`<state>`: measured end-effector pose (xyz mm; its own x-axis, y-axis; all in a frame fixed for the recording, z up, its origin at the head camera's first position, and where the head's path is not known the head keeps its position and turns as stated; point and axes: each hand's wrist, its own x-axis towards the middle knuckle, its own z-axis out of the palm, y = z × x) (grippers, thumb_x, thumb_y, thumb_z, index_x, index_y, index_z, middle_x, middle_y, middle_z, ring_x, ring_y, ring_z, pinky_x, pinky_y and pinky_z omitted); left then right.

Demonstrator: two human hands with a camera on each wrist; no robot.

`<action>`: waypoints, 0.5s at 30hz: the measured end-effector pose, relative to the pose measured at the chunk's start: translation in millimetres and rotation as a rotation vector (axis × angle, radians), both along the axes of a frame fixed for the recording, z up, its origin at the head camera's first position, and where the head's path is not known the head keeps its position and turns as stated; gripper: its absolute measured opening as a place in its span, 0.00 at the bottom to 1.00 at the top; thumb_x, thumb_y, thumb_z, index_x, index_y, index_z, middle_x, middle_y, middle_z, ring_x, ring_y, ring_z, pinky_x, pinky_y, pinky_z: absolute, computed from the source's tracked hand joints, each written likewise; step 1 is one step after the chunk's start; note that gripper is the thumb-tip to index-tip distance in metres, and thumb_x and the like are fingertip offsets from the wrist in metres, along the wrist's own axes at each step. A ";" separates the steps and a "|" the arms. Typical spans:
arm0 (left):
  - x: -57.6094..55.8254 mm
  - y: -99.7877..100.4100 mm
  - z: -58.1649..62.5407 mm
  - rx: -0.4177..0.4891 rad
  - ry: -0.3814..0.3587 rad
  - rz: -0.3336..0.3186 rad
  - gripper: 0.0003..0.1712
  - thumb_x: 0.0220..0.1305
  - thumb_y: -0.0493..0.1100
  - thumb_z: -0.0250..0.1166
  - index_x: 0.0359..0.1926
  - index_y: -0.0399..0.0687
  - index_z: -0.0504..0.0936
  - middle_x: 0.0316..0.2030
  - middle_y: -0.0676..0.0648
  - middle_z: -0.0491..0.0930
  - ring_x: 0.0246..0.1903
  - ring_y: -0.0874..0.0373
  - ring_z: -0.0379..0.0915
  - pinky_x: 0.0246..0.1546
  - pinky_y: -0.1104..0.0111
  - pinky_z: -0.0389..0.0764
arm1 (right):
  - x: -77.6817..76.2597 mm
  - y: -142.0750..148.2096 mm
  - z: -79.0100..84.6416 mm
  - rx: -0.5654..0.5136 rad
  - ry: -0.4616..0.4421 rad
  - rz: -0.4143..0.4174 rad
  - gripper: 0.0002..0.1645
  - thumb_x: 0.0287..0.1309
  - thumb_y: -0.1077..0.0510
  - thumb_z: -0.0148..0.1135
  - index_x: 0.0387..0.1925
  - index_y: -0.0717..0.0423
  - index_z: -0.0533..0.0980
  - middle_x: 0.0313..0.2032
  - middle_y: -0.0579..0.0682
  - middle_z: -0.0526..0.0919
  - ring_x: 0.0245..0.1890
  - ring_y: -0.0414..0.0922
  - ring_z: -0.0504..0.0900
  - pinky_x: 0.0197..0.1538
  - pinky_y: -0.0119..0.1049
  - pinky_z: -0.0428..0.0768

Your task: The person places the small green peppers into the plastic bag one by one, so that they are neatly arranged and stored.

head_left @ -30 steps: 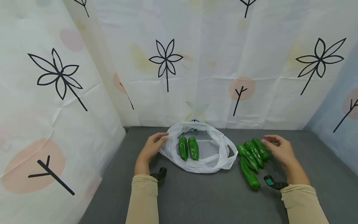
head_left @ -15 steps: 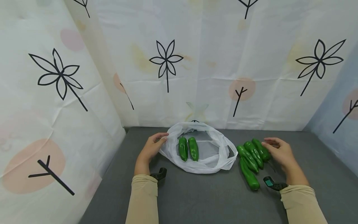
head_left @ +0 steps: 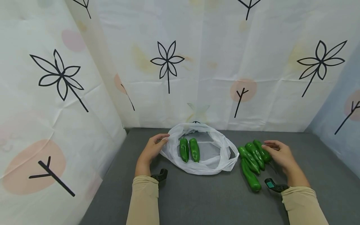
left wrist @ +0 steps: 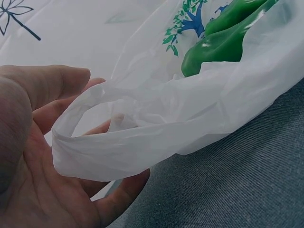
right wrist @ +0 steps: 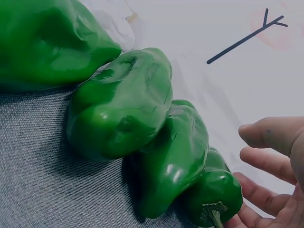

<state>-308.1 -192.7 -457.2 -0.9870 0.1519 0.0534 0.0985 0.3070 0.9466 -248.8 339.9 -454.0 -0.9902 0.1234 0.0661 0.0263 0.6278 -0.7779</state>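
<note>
Left hand (head_left: 152,147) at the left edge of the white plastic bag (head_left: 201,169). Left wrist view: handle loop sits between thumb and fingers, thumb clear of the plastic, fingers relaxed behind it; contact, no pinch. Bag lies mouth up, spread wide on the grey bench (head_left: 197,200), toward the back. Inside it, left of center: first bagged pepper (head_left: 184,150), then second bagged pepper (head_left: 194,150), side by side. That part looks done; room in the bag to their right.

Right of the bag, on the bench: four green peppers, none bagged. Row of three: inner pepper (head_left: 249,160), middle pepper (head_left: 255,154), outer pepper (head_left: 262,151). Front pepper (head_left: 251,178) lies nearer the person.

Right hand (head_left: 281,154) beside the outer pepper, fingers loose, thumb apart, nothing gripped; can't tell whether the fingertips touch it.

Count: two in, four out. Judged about a third along; left over on that reading: all four bench peppers.
</note>
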 end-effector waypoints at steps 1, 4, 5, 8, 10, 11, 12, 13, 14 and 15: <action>-0.1 0.0 -0.1 0.001 0.000 0.000 0.21 0.81 0.48 0.60 0.70 0.53 0.81 0.74 0.43 0.71 0.78 0.42 0.62 0.76 0.41 0.67 | 0.0 0.0 -0.2 -0.001 -0.003 0.002 0.38 0.82 0.41 0.51 0.73 0.69 0.67 0.67 0.74 0.71 0.60 0.64 0.74 0.49 0.46 0.78; -0.6 0.3 -0.4 0.005 0.002 -0.001 0.21 0.81 0.48 0.60 0.70 0.53 0.80 0.74 0.43 0.71 0.78 0.42 0.62 0.76 0.41 0.67 | -0.3 -0.2 -0.7 -0.017 -0.017 0.006 0.39 0.82 0.41 0.51 0.74 0.69 0.66 0.68 0.76 0.69 0.63 0.69 0.71 0.54 0.56 0.77; -0.8 0.2 -0.7 0.005 0.003 -0.001 0.21 0.82 0.48 0.60 0.70 0.53 0.80 0.74 0.43 0.71 0.78 0.42 0.62 0.76 0.41 0.67 | -0.4 -0.3 -0.6 -0.022 -0.023 0.007 0.39 0.82 0.41 0.51 0.74 0.70 0.66 0.68 0.76 0.69 0.64 0.70 0.70 0.55 0.59 0.76; -1.2 0.2 -0.8 0.004 0.006 0.001 0.21 0.82 0.47 0.60 0.70 0.52 0.80 0.74 0.42 0.71 0.77 0.42 0.63 0.75 0.41 0.67 | -0.7 -0.8 -0.8 -0.038 -0.042 0.010 0.40 0.82 0.41 0.51 0.74 0.70 0.65 0.69 0.77 0.67 0.67 0.73 0.68 0.59 0.66 0.74; -1.0 0.4 -0.7 0.002 0.007 0.002 0.21 0.82 0.47 0.60 0.70 0.52 0.81 0.74 0.42 0.71 0.77 0.42 0.63 0.75 0.41 0.67 | -0.5 -0.5 -0.6 -0.040 -0.058 0.015 0.40 0.82 0.40 0.51 0.75 0.69 0.64 0.70 0.77 0.66 0.68 0.74 0.67 0.60 0.68 0.73; -0.8 0.4 -0.5 0.001 0.007 0.002 0.21 0.82 0.47 0.60 0.70 0.52 0.81 0.74 0.42 0.71 0.77 0.42 0.64 0.75 0.42 0.67 | -0.4 -0.5 -0.6 -0.042 -0.066 0.017 0.41 0.82 0.40 0.51 0.75 0.69 0.64 0.70 0.77 0.65 0.68 0.74 0.66 0.61 0.69 0.72; -0.6 0.6 -0.4 0.000 0.007 0.003 0.21 0.82 0.47 0.60 0.70 0.52 0.81 0.74 0.42 0.71 0.77 0.42 0.64 0.75 0.42 0.67 | -0.3 -0.4 -0.6 -0.044 -0.073 0.018 0.41 0.81 0.40 0.51 0.75 0.69 0.64 0.71 0.77 0.65 0.69 0.74 0.65 0.61 0.70 0.71; -0.5 0.6 -0.4 0.001 0.006 0.003 0.21 0.82 0.47 0.60 0.70 0.52 0.81 0.74 0.42 0.71 0.77 0.42 0.64 0.75 0.42 0.68 | -0.1 -0.4 -0.5 -0.045 -0.079 0.020 0.41 0.81 0.39 0.51 0.76 0.69 0.63 0.71 0.77 0.64 0.69 0.75 0.65 0.62 0.71 0.70; -0.3 0.6 -0.4 0.002 0.005 0.003 0.21 0.82 0.47 0.60 0.70 0.52 0.81 0.74 0.42 0.71 0.77 0.42 0.64 0.75 0.42 0.68 | 0.2 -0.5 -0.2 -0.045 -0.085 0.024 0.42 0.81 0.39 0.51 0.76 0.69 0.63 0.71 0.77 0.64 0.70 0.75 0.64 0.62 0.72 0.70; -0.1 0.5 -0.4 0.002 0.003 0.003 0.21 0.82 0.47 0.60 0.70 0.53 0.81 0.74 0.42 0.71 0.77 0.42 0.64 0.75 0.42 0.67 | 0.4 -0.6 0.0 -0.046 -0.091 0.027 0.42 0.81 0.39 0.51 0.76 0.69 0.63 0.72 0.77 0.64 0.70 0.75 0.64 0.62 0.73 0.69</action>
<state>-308.2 -192.2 -457.6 -0.9873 0.1483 0.0567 0.1003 0.3058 0.9468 -248.4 339.3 -454.0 -0.9948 0.0976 -0.0293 0.0817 0.5925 -0.8014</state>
